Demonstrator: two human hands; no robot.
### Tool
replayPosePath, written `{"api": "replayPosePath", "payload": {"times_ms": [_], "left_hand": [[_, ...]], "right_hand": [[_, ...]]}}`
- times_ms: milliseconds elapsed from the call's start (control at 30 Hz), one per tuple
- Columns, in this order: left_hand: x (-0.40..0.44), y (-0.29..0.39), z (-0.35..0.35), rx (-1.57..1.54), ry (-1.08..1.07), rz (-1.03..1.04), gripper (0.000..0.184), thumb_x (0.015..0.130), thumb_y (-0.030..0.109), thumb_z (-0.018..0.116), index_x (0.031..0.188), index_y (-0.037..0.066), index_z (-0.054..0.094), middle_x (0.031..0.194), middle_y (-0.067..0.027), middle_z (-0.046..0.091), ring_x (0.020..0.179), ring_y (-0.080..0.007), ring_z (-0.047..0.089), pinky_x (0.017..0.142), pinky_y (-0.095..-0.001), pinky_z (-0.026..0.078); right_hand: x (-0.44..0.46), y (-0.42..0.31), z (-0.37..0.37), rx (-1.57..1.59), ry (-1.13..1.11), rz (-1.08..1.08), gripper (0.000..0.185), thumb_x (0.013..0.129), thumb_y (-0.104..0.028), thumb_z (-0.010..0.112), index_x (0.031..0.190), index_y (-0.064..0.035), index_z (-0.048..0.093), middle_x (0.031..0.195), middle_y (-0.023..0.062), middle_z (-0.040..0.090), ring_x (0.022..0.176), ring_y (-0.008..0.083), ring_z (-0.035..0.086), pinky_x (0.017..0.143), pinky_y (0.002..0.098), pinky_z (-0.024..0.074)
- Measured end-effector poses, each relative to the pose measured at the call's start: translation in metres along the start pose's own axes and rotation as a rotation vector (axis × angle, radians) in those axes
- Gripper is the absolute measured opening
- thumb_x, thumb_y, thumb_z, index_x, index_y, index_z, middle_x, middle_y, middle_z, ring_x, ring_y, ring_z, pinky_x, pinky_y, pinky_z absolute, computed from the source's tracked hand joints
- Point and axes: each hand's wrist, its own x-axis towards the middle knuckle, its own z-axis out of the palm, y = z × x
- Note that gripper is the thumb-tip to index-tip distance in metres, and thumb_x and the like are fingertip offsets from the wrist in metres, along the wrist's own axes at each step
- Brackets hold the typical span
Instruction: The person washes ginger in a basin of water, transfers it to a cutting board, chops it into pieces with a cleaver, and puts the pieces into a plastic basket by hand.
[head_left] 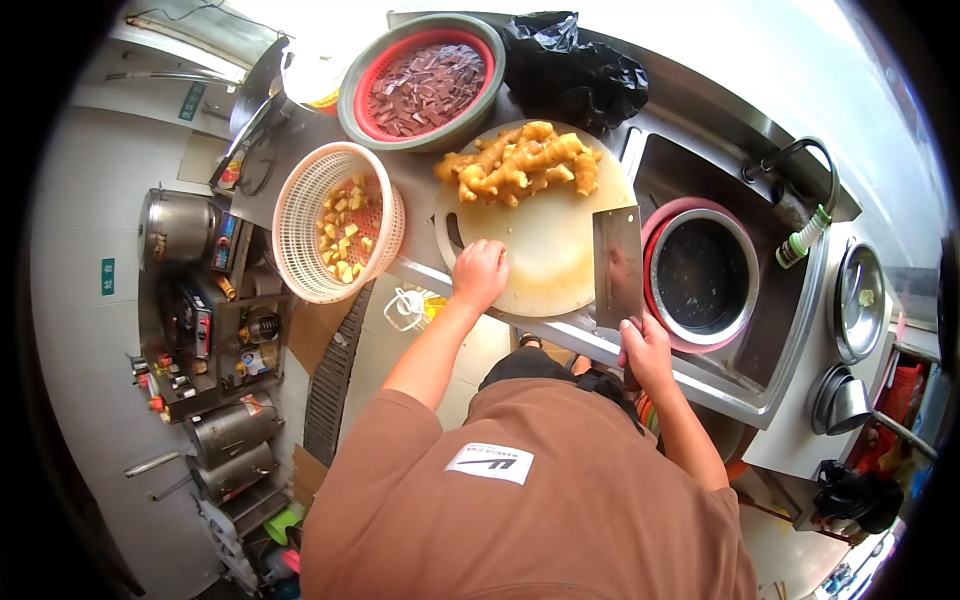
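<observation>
My right hand (646, 350) is wrapped round the handle of a cleaver (618, 262), whose broad blade stands over the right edge of a round cutting board (540, 260). My left hand (480, 272) is closed at the board's near left edge, beside its handle slot. What its fingers hold, if anything, is hidden. A pile of ginger root (520, 165) lies across the far part of the board. Left of the board, a pale plastic basket (290, 225) holds cut ginger pieces (345, 235).
A grey basin (350, 110) with a red strainer of dark red slices in water stands behind. Beside it lies a black plastic bag (580, 75). To the right, a sink (735, 375) contains a metal bowl (745, 260) of water under a faucet (825, 165).
</observation>
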Motion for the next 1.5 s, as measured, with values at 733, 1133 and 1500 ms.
{"api": "replayPosePath", "payload": {"times_ms": [733, 1133, 1500], "left_hand": [[0.139, 0.123, 0.074, 0.041, -0.18, -0.196, 0.074, 0.086, 0.021, 0.067, 0.15, 0.009, 0.033, 0.145, -0.0286, 0.041, 0.1, -0.0326, 0.068, 0.086, -0.0419, 0.055], [0.093, 0.12, 0.053, 0.018, -0.303, -0.29, 0.045, 0.076, 0.02, 0.069, 0.115, 0.003, 0.054, 0.119, -0.0243, 0.05, 0.099, -0.0421, 0.062, 0.085, -0.0453, 0.053], [-0.019, 0.014, 0.029, -0.657, 0.195, -0.759, 0.036, 0.086, 0.002, 0.067, 0.12, -0.002, 0.058, 0.123, -0.0141, 0.048, 0.082, -0.0198, 0.067, 0.072, -0.0294, 0.061]], "right_hand": [[-0.012, 0.005, -0.015, 0.092, 0.083, 0.014, 0.014, 0.096, -0.013, 0.055, 0.091, 0.0007, 0.056, 0.065, 0.0006, 0.053, 0.049, 0.0088, 0.053, 0.045, 0.0254, 0.0425], [-0.017, 0.013, -0.038, 0.121, 0.11, 0.009, 0.016, 0.096, -0.012, 0.055, 0.088, 0.0013, 0.055, 0.066, 0.0007, 0.055, 0.049, 0.0088, 0.053, 0.045, 0.0255, 0.0427], [0.027, -0.034, 0.015, -0.738, -0.19, -0.592, 0.016, 0.091, -0.011, 0.057, 0.102, -0.0012, 0.063, 0.083, 0.0231, 0.066, 0.075, 0.0442, 0.063, 0.067, 0.0518, 0.0494]]}}
